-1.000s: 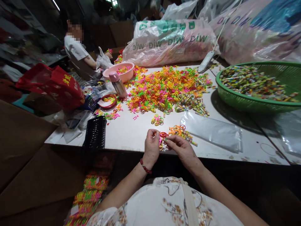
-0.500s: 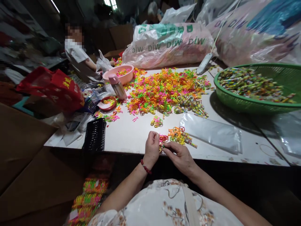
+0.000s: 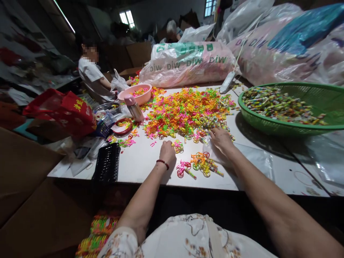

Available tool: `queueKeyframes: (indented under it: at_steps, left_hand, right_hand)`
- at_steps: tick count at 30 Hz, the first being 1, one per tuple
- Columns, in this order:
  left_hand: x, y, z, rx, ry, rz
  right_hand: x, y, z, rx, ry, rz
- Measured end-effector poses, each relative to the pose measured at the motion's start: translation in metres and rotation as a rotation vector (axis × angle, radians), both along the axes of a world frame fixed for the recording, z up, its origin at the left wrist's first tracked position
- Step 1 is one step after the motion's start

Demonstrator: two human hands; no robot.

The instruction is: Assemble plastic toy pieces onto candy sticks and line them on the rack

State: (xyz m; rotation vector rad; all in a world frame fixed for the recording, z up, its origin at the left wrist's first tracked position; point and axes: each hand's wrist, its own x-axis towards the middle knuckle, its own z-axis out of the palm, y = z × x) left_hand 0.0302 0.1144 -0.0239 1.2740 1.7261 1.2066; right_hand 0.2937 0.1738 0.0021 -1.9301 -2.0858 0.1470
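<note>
Touching colourful pile (image 3: 182,111): right hand (image 3: 222,139)

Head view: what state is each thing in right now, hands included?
Left hand: curled by the small toy cluster, grip unclear.
Right hand: at the near edge of the toy heap, grip unclear.
Pink basin: partly filled.
Green basket: partly filled.
Pink-topped flask: capped, standing.
Printed sack: bulging.
Clear plastic bags: lying flat.
Red bead bracelet: worn.

Plastic pieces (image 3: 182,107) heaped on counter (image 3: 141,163); strainer basket (image 3: 285,128) right, flask (image 3: 135,109) left (basin (image 3: 145,96) behind it), sack (image 3: 185,71) behind heap.
</note>
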Motion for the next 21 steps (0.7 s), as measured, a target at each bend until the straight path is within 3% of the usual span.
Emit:
queueKeyframes:
  at_steps: [5, 11, 18, 21]
  left_hand:
    - [-0.007, -0.012, -0.005, -0.041, -0.288, 0.058]
    - [-0.025, -0.039, 0.008, -0.138, -0.749, 0.005]
    - [-0.036, -0.06, 0.014, -0.264, -1.12, -0.005]
    - [-0.036, -0.067, 0.013, -0.295, -1.249, -0.015]
  right_hand:
    - [-0.004, 0.028, -0.009, -0.1, -0.045, -0.081]
    - [-0.006, 0.043, -0.01, -0.16, -0.027, -0.181]
    - [0.0, 0.03, -0.002, -0.087, 0.071, -0.27]
    - [0.004, 0.017, 0.01, 0.039, 0.158, -0.224]
